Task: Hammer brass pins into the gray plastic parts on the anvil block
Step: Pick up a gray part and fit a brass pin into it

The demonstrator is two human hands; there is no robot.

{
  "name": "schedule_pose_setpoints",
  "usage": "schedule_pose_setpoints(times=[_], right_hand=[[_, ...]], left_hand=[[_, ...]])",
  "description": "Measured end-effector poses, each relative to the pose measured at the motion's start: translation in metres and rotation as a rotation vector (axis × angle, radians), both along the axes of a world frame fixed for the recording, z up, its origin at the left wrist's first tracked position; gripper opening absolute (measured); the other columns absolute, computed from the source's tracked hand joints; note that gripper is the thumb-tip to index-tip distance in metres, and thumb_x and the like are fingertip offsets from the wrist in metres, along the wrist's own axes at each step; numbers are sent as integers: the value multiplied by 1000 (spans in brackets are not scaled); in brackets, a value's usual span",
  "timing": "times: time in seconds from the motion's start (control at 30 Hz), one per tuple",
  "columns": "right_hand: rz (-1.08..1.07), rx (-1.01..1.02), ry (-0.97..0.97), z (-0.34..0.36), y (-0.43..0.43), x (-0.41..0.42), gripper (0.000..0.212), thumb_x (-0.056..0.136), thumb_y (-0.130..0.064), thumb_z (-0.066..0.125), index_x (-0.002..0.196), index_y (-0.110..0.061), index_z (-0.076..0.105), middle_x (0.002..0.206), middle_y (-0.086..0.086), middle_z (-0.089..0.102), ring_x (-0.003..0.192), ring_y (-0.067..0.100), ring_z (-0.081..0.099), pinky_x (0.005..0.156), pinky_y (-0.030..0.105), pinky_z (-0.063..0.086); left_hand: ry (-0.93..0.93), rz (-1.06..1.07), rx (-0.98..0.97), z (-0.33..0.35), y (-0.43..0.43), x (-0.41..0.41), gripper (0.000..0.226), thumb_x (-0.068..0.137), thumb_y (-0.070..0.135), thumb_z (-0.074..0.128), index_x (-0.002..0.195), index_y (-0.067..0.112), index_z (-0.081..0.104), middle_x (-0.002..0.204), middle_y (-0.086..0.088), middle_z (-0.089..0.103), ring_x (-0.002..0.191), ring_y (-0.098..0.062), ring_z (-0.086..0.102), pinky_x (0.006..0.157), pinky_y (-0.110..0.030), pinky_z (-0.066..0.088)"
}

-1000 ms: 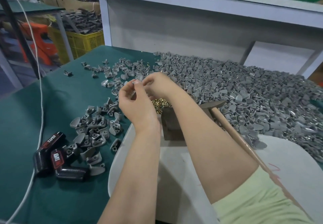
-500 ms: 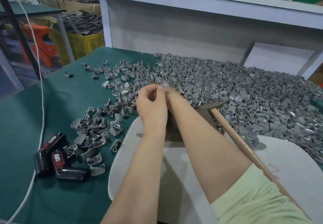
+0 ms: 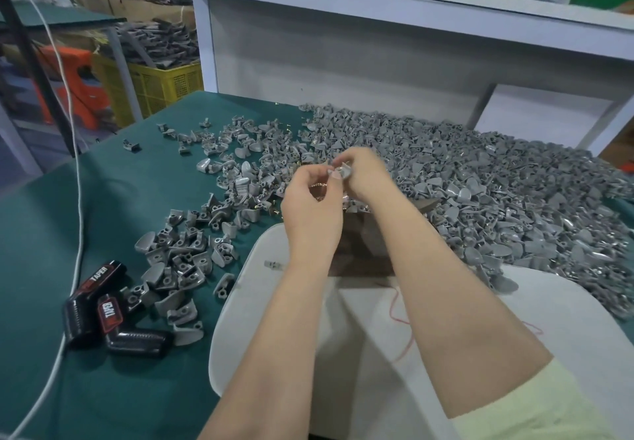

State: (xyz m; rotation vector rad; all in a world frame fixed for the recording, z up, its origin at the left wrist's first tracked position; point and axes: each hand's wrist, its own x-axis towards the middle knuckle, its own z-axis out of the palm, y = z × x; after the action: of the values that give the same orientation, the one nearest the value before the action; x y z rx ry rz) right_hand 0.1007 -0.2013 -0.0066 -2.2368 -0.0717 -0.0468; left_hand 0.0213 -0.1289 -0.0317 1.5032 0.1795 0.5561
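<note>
My right hand (image 3: 367,175) holds one gray plastic part (image 3: 340,172) above the brown anvil block (image 3: 360,261). My left hand (image 3: 310,213) has its fingers curled, and its thumb and forefinger pinch at the same part. Whether a pin sits between them is too small to tell. Loose brass pins (image 3: 319,188) lie just behind the block, partly hidden by my left hand. A dark hammer head (image 3: 429,203) peeks out beside my right forearm; its handle is hidden.
A big heap of gray parts (image 3: 514,199) covers the right of the green table, and a smaller scatter (image 3: 185,254) lies on the left. The block stands on a white board (image 3: 267,319). Black tape dispensers (image 3: 103,309) and a white cable (image 3: 79,199) are at the left.
Both hands dipped to the block half a second ago and now are raised over it with the gray part between them. The hammer handle is no longer visible.
</note>
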Motion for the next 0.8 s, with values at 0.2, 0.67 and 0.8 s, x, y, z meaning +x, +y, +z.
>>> schedule_pose_setpoints(times=[0.2,0.67,0.8], right_hand=[[-85,189,-99,7,-66,-46,15,85,-3,63,80,-17,67,77,0,70,66,7,63,65,21,55],[-110,-164,-265,-35,-75,-96,14,86,-13,63,79,-25,61,93,-2,61,80,10,54,81,20,41],[-134,-165,-278,-37,-71,-96,15,86,-13,63,78,-25,60,91,-5,55,80,10,53,83,25,43]], left_hand=[[133,-243,531,-6,-16,-8,7,87,17,62,88,23,64,93,4,70,95,-19,63,93,-34,45],[231,-267,949,-3,-23,-14,6,88,28,61,88,29,67,107,4,65,110,-24,53,93,-35,29],[226,-267,945,-2,-24,-15,7,88,26,61,83,29,64,106,4,65,109,-24,54,91,-34,29]])
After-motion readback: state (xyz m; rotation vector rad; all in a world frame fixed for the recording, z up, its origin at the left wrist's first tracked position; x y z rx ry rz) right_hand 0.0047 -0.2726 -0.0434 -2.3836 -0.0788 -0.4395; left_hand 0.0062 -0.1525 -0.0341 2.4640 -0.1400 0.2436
